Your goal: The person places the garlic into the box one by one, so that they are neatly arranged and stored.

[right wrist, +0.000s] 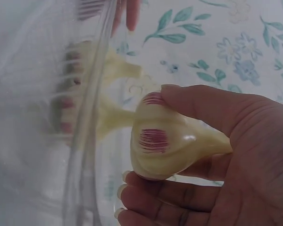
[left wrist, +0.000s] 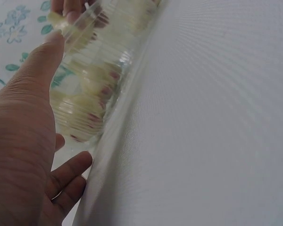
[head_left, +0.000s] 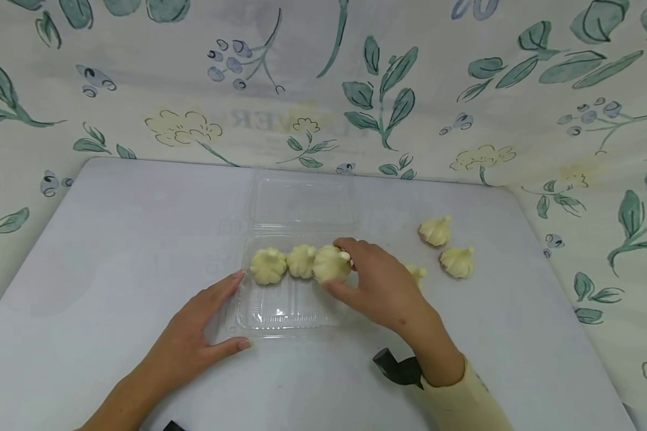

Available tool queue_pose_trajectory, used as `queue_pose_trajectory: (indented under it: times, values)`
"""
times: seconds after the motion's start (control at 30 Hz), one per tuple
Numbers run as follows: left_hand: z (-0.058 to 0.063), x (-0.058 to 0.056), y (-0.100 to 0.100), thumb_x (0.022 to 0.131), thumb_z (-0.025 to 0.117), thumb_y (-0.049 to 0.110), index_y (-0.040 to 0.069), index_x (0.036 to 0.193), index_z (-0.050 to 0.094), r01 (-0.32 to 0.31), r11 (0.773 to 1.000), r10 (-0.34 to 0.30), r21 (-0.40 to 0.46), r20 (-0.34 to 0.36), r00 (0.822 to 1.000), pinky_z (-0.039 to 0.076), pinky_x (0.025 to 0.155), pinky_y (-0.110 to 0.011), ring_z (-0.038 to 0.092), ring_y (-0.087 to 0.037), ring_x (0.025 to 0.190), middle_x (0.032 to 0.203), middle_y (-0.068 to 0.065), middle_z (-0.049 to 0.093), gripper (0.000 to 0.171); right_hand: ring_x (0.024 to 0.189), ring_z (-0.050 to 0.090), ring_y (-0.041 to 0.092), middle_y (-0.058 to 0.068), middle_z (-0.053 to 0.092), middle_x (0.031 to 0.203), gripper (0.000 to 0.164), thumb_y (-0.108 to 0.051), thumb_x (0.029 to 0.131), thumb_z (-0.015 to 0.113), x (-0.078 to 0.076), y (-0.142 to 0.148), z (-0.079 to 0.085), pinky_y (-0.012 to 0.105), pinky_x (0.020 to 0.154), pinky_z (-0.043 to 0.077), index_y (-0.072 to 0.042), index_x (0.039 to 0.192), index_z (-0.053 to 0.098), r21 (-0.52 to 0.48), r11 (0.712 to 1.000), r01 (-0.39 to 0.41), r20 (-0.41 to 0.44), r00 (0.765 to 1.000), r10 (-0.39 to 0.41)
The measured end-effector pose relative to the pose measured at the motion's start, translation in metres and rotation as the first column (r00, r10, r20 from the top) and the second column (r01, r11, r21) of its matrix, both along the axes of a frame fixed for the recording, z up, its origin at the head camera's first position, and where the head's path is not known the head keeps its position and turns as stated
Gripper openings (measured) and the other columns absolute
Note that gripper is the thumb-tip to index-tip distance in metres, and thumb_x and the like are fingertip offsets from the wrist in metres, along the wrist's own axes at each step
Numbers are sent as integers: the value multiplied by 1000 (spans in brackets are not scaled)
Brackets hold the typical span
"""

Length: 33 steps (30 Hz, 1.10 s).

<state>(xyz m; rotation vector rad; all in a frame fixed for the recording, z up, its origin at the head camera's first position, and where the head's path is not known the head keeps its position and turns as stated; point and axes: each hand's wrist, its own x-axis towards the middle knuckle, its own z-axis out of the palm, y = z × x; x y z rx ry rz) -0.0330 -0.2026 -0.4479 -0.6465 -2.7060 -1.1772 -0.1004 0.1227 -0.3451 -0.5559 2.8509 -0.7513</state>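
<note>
My right hand point(head_left: 380, 287) grips a garlic bulb point(head_left: 331, 264) between thumb and fingers, above the right part of a clear plastic clamshell box point(head_left: 280, 308). In the right wrist view this garlic bulb point(right wrist: 155, 141) shows purple streaks and is held beside the box wall. Two more pale garlic bulbs, one at the left point(head_left: 268, 266) and one in the middle point(head_left: 301, 261), sit in a row inside the box. At the box's left side my left hand point(head_left: 189, 341) is spread, its fingers and thumb extended near the edge; whether they touch it I cannot tell.
To the right lie two garlic bulbs, an upper one point(head_left: 435, 231) and a lower one point(head_left: 457, 262); another bulb point(head_left: 416, 273) is partly hidden behind my right hand. The transparent lid point(head_left: 303, 200) lies open toward the back. A flowered cloth point(head_left: 302, 90) rises behind the white table point(head_left: 140, 239).
</note>
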Motion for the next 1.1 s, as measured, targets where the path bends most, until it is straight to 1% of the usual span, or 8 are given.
queue_pose_trajectory:
  times: [0.1,0.23,0.33,0.43,0.53,0.67,0.9,1.1]
  values:
    - [0,0,0,74,97,33,24,164,37,1,1000,-1,0,-4,1000,22,113,-10,49,-10,137,159,5,48,108,101,65,20,-1,69,119,64,-41,91,82,1,-6,-2,34,79,54,-12,144,60,-4,1000,-12,1,1000,12]
    - [0,0,0,73,97,33,24,164,37,-1,1000,1,0,-3,1000,22,113,-10,49,-10,136,160,4,46,109,103,65,16,0,68,127,64,-41,91,82,3,-14,-6,33,83,55,-12,144,60,-3,999,-46,3,999,46]
    - [0,0,0,73,97,32,24,164,37,-2,1000,2,1,-4,1000,22,113,-10,49,-10,136,160,4,46,109,109,64,14,1,67,134,65,-42,92,81,4,-19,-9,34,90,55,-11,145,60,5,997,-71,-4,997,71]
    - [0,0,0,73,97,31,23,164,38,1,1000,-1,5,-8,1000,22,113,-10,50,-10,136,159,3,47,109,118,64,17,3,65,139,66,-42,92,81,5,-23,-11,37,97,55,-10,145,60,11,996,-91,-11,996,92]
    - [0,1,0,73,97,31,23,164,38,2,1000,-2,6,-10,1000,22,113,-10,50,-9,136,158,3,49,108,124,63,20,4,65,140,66,-43,91,81,6,-25,-12,39,100,54,-10,145,60,15,994,-105,-17,994,105]
    - [0,1,0,74,97,31,22,164,38,3,1000,-3,2,-12,1000,22,113,-10,50,-8,135,158,4,49,108,125,63,22,4,66,138,66,-45,92,81,7,-27,-15,41,99,54,-11,145,60,29,993,-116,-17,993,117]
    - [-1,0,1,73,97,32,22,164,37,4,1000,-4,-9,-25,1000,22,113,-10,50,-10,135,159,4,48,109,131,60,25,7,64,142,70,-48,92,80,6,-31,-20,45,104,52,-11,147,58,52,991,-124,15,992,124]
    - [-1,0,1,73,97,31,22,164,38,7,1000,-7,-8,-30,1000,23,114,-10,50,-10,136,159,4,48,109,121,65,25,8,69,132,66,-48,93,79,6,-34,-24,43,96,55,-12,144,58,61,988,-140,36,990,138]
